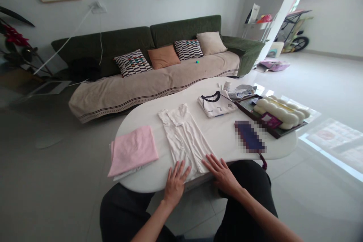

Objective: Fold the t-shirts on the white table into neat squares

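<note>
Clock: read on the white surface [218, 136], 12 o'clock toward the sofa [127, 39].
White garment: laid out long and narrow, just left of the middle, running from about 10 or 11 o'clock down to the near edge at about 6 o'clock; its cloth is lightly creased, and the far end is uneven, with folded layers showing.
Left hand [175, 187]: at 7 o'clock, palm down, fingers spread, fingertips on the near left corner of the white garment [188, 140].
Right hand [224, 174]: at 5 to 6 o'clock, palm down, fingers spread, fingertips at the garment's near right edge.
Both hands: apart from each other, flat, gripping nothing.
Pink folded cloth [136, 147]: at 9 o'clock, near the left edge, a paler cloth [126, 174] peeping out beneath it.
Sports jersey [217, 106]: at 12 to 1 o'clock, folded, white with a dark collar and a 7.
Plastic packaging [242, 90]: at 1 to 2 o'clock, crumpled, beyond the jersey; its contents are unclear.
Tray [279, 133]: at 2 to 3 o'clock, dark-rimmed, carrying a cream lobed object [279, 111] and a purple card [270, 120].
Pixelated dark-blue item [251, 136]: at 3 o'clock, near the tray, its strap [264, 162] hanging over the near edge.
</note>
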Demonstrator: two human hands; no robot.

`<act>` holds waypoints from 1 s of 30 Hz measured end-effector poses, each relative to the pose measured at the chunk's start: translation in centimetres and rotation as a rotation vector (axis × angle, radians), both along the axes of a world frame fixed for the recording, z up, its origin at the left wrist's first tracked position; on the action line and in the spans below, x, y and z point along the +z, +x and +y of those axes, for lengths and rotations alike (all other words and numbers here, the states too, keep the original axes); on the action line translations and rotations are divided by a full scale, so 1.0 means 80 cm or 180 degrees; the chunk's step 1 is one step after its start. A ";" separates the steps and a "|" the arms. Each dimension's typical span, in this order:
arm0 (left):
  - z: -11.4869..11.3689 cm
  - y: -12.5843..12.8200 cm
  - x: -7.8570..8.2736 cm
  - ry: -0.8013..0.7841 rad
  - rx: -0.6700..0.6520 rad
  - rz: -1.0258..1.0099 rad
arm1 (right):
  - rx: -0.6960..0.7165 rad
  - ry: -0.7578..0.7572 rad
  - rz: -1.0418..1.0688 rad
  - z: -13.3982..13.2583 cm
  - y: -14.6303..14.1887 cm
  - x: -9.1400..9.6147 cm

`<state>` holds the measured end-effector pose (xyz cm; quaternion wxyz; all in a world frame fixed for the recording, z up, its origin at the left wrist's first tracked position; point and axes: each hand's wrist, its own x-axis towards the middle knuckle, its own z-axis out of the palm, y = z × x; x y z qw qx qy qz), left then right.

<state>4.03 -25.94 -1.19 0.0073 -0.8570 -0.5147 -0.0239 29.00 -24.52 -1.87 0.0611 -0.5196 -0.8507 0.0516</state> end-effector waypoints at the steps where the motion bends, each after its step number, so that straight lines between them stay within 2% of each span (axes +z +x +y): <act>1: 0.001 0.001 -0.004 0.0043 0.0042 -0.0013 | -0.0041 0.0148 -0.0085 -0.003 0.001 -0.005; 5: 0.007 0.004 -0.002 -0.0022 0.0060 -0.0132 | -0.0127 0.0484 -0.0198 -0.001 -0.004 -0.012; 8: 0.005 0.003 0.015 -0.0319 -0.0004 -0.0179 | -0.0060 0.0465 -0.0105 0.001 -0.006 -0.005; 11: -0.002 0.000 0.036 -0.0741 -0.0040 -0.0238 | 0.0014 0.0308 0.0086 -0.002 -0.004 0.013; 16: -0.028 -0.013 0.077 -0.1526 -0.0232 -0.0393 | 0.0355 -0.0296 0.0379 -0.028 -0.005 0.065; 18: -0.042 -0.021 0.102 -0.1920 -0.0431 -0.0513 | 0.0554 -0.0691 0.0465 -0.045 -0.003 0.093; 21: -0.048 -0.033 0.152 -0.2507 -0.0753 -0.0995 | 0.0815 -0.1217 0.0596 -0.058 0.006 0.140; 23: -0.029 -0.041 0.185 -0.2865 -0.0871 -0.1375 | 0.0902 -0.1380 0.0732 -0.042 0.011 0.173; 25: 0.014 -0.050 0.208 -0.3073 -0.0789 -0.1721 | 0.0897 -0.1377 0.0876 0.000 0.011 0.199; 26: 0.043 -0.053 0.213 -0.3093 -0.0632 -0.1906 | 0.0843 -0.1323 0.0946 0.029 0.008 0.207; 28: 0.111 -0.059 0.207 -0.3046 -0.0090 -0.2389 | 0.0597 -0.1134 0.1080 0.099 -0.003 0.209; 30: 0.178 -0.060 0.182 -0.3091 0.0628 -0.2955 | 0.0123 -0.0941 0.1212 0.168 -0.017 0.194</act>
